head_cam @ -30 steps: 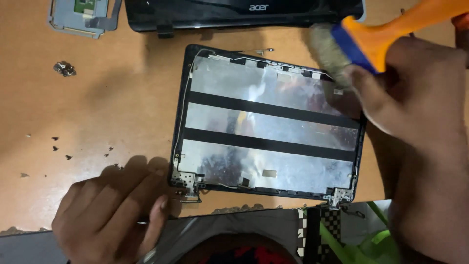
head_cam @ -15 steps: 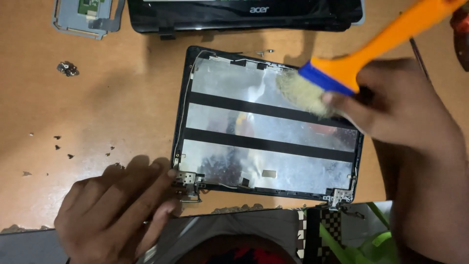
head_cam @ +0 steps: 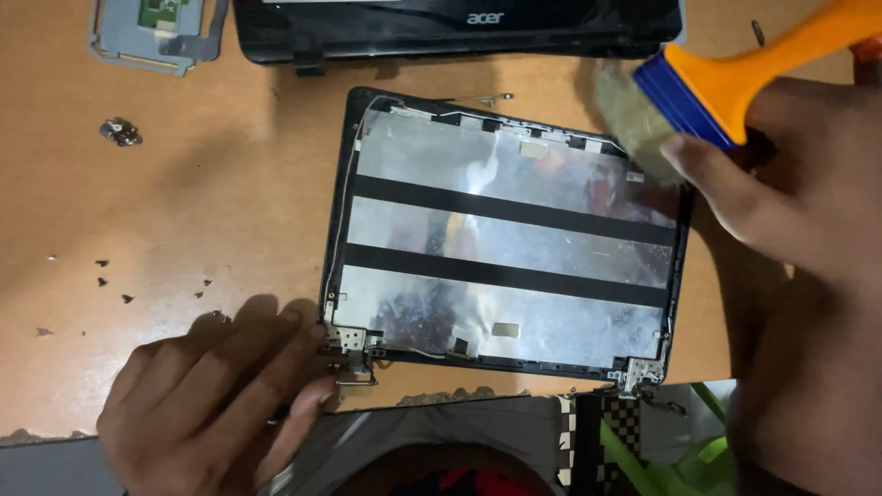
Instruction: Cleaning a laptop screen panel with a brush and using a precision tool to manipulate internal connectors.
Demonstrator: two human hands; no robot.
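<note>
Illumination is warm and moderate, from overhead. The foil-lined laptop lid (head_cam: 510, 253) shows patchy white glare near its centre. The left hand (head_cam: 207, 400) casts a soft shadow onto the counter (head_cam: 184, 220). The brush (head_cam: 707, 87) bristles are motion-blurred. The right hand (head_cam: 790, 202) is dim and underexposed. Overall sharpness is moderate.

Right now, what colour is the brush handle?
Orange, with a blue band by the bristles, on the wide flat brush; head view.

Right hand (head_cam: 790, 202) with orange-handled brush (head_cam: 707, 92) at foil-lined laptop lid (head_cam: 505, 248); left hand (head_cam: 211, 404) on its hinge corner.
</note>
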